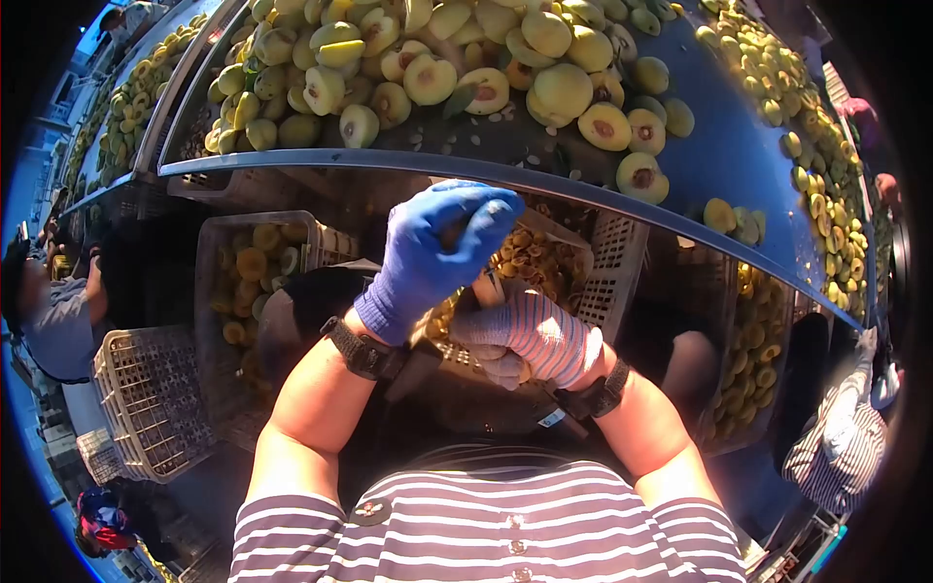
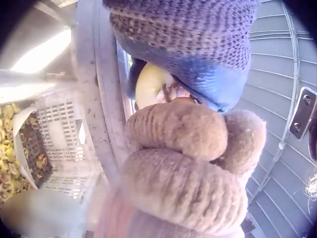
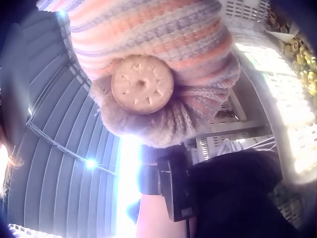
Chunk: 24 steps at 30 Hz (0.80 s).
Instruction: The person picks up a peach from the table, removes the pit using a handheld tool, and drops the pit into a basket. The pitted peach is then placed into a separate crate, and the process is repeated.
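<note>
My left hand (image 1: 437, 253), in a blue-coated glove, curls round a pale yellow-green fruit (image 2: 149, 88); the left wrist view shows its cut, pinkish inside between the blue glove (image 2: 208, 77) and the other hand's fingers. Close below and to the right, my right hand (image 1: 539, 335) in a striped knit glove grips a tool with a tan handle (image 1: 489, 288). The handle's round, flat end (image 3: 142, 84) sticks out of the striped glove (image 3: 158, 39) in the right wrist view. The tool's working end is hidden at the fruit.
Halved fruits (image 1: 430, 80) cover a metal-edged table (image 1: 389, 160) ahead. Under its edge, a crate (image 1: 614, 267) of small pieces stands below the hands. A tub (image 1: 207, 291) of fruit is at left, beside an upright crate (image 1: 146, 398). Other people work at both sides.
</note>
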Each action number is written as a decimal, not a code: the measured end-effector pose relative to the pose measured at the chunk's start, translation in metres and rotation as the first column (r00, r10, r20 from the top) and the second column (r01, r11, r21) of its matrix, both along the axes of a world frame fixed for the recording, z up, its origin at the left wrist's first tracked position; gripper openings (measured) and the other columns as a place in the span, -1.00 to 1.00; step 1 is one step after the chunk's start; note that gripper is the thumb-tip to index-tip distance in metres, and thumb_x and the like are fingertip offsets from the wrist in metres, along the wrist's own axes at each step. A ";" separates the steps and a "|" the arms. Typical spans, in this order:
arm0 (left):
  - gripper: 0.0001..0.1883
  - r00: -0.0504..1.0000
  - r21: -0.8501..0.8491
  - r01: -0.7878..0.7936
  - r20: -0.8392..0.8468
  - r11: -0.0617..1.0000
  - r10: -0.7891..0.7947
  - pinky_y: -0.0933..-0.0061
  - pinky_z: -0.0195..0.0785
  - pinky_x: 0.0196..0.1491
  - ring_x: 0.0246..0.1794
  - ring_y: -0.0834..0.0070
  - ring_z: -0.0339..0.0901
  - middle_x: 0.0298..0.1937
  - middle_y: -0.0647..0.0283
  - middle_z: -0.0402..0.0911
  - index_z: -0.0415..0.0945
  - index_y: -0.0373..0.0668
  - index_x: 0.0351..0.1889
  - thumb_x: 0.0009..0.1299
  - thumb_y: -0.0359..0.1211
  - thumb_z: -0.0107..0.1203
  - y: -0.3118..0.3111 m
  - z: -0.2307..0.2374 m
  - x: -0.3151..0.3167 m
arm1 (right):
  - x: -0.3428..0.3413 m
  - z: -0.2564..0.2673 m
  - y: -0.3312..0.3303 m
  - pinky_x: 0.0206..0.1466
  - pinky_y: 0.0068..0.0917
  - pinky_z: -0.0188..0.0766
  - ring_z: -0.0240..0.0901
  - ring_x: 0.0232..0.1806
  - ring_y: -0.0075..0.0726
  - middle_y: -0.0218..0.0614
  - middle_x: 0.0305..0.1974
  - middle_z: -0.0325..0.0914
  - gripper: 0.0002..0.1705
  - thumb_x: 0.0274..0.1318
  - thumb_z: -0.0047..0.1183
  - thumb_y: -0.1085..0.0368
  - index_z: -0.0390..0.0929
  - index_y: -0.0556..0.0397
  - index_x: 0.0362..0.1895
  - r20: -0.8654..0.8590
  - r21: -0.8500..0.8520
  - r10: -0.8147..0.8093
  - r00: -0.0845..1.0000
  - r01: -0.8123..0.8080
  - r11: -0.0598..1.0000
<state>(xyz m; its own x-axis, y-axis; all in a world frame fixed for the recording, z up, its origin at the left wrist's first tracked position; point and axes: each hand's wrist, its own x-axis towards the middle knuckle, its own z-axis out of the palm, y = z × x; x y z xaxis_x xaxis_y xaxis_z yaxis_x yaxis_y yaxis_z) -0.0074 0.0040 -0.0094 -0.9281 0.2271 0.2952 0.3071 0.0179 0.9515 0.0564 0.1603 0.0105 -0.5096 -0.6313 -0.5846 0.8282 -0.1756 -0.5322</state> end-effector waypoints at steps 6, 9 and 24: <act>-0.70 0.801 0.302 0.142 0.524 0.943 -0.288 0.48 0.51 -0.09 -0.28 0.58 0.62 -0.29 0.26 0.72 0.67 -0.36 -0.22 0.52 -0.27 0.10 -0.004 0.015 -0.007 | -0.004 0.009 -0.007 -0.68 -0.58 0.00 0.10 -0.75 -0.60 -0.53 -0.69 0.23 -0.75 0.14 0.22 0.26 0.40 -0.08 -0.49 -0.096 0.133 -0.004 0.995 0.017 0.991; -0.72 0.851 0.041 0.173 0.496 0.984 -0.170 0.54 0.48 -0.10 -0.27 0.68 0.58 -0.31 0.32 0.73 0.70 -0.32 -0.19 0.49 -0.24 0.16 -0.006 0.014 -0.013 | -0.002 0.001 -0.009 -0.69 -0.58 -0.01 0.08 -0.76 -0.62 -0.55 -0.69 0.21 -0.73 0.13 0.23 0.25 0.37 -0.10 -0.50 -0.124 0.171 -0.001 0.992 0.023 0.985; -0.71 0.887 0.042 0.176 0.426 0.983 -0.177 0.39 0.53 -0.10 -0.27 0.43 0.65 -0.27 0.12 0.72 0.64 -0.39 -0.17 0.51 -0.30 0.04 0.002 0.005 0.002 | 0.010 0.000 0.000 -0.67 -0.53 -0.01 0.10 -0.76 -0.58 -0.51 -0.73 0.19 -0.64 0.19 0.19 0.24 0.37 -0.08 -0.62 -0.048 -0.049 -0.015 0.999 0.012 0.999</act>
<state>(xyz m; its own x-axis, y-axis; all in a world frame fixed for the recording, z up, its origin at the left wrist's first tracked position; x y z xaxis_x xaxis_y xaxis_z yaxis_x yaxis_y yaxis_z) -0.0056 0.0061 -0.0047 -0.9092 0.3988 -0.1195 -0.1307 -0.0007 0.9914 0.0663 0.1607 0.0106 -0.5454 -0.6512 -0.5276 0.7989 -0.2135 -0.5623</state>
